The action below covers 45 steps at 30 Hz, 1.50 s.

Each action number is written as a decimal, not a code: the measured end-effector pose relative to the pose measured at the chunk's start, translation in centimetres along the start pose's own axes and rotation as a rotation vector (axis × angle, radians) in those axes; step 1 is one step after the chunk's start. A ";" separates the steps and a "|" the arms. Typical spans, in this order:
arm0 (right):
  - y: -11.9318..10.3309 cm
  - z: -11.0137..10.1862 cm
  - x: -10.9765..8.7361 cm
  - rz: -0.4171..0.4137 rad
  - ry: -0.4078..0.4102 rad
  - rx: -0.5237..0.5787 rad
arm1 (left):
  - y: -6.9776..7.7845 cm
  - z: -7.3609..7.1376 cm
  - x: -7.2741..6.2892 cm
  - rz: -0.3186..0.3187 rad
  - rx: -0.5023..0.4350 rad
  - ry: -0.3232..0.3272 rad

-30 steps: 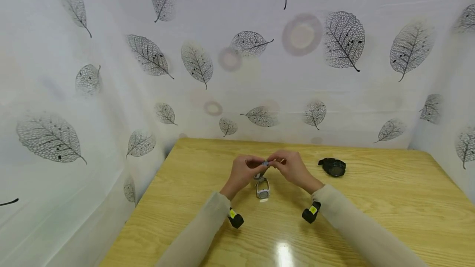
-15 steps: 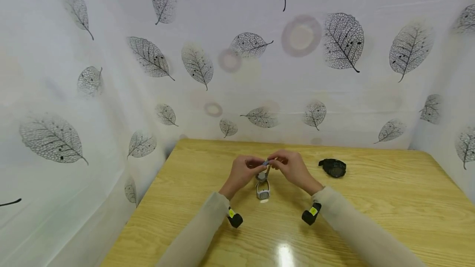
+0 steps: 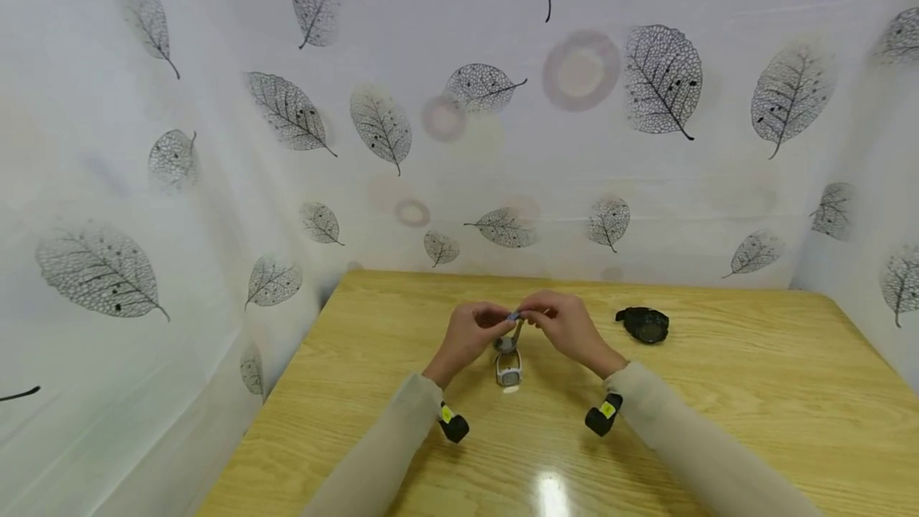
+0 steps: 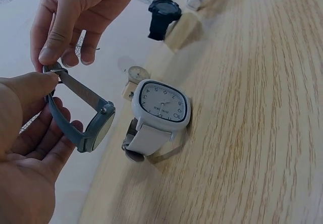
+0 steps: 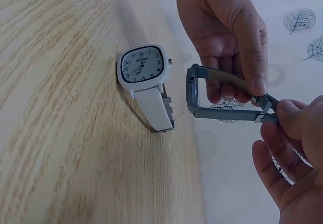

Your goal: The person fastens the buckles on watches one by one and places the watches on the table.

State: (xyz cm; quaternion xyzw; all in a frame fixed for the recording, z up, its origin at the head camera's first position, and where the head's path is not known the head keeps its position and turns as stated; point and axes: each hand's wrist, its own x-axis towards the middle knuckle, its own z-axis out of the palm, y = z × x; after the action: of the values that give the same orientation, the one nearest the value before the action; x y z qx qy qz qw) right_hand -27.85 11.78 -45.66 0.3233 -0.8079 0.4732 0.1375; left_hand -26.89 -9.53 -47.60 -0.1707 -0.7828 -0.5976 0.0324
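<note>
Both hands meet over the table, holding a grey-blue wristwatch (image 5: 222, 114) in the air. The left hand (image 3: 468, 339) pinches one side of its strap by the buckle with thumb and index finger. Opposite it, the right hand (image 3: 563, 327) pinches the strap's end between thumb and fingertip. The two strap ends overlap at the buckle (image 5: 263, 103), so the strap forms a loop, and the watch case (image 4: 101, 125) hangs at the far end of it. Below the hands on the table stands a white wristwatch (image 4: 162, 104) with a squarish dial, its white strap (image 5: 151, 105) looped.
A black wristwatch (image 3: 648, 325) lies to the right of the hands. In the left wrist view, a small round dial (image 4: 137, 73) with a pale band shows behind the white watch. The wooden table (image 3: 359, 389) ends at a leaf-print curtain (image 3: 459, 174).
The held watch has turned slightly, and its case and strap now show more clearly below the fingers. Both hands have stayed almost in place.
</note>
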 end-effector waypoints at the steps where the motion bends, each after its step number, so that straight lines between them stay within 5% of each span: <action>1: 0.0 0.0 0.0 -0.021 0.003 -0.010 | 0.0 0.0 0.0 0.000 0.004 -0.001; 11: 0.3 0.5 0.2 -0.149 -0.015 -0.111 | 0.1 -0.2 -0.1 0.002 0.051 -0.003; 22: 0.5 0.7 -0.4 0.020 0.049 -0.018 | 0.2 -0.3 0.2 0.012 -0.001 0.013; 45: 0.8 1.1 0.3 -0.246 0.048 -0.166 | -0.5 0.0 0.2 -0.004 0.035 0.010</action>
State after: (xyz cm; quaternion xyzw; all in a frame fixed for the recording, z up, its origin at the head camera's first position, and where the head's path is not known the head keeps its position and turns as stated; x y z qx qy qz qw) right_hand -28.56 11.01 -46.61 0.3962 -0.7948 0.3921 0.2399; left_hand -27.20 -9.62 -48.01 -0.1656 -0.7933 -0.5846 0.0383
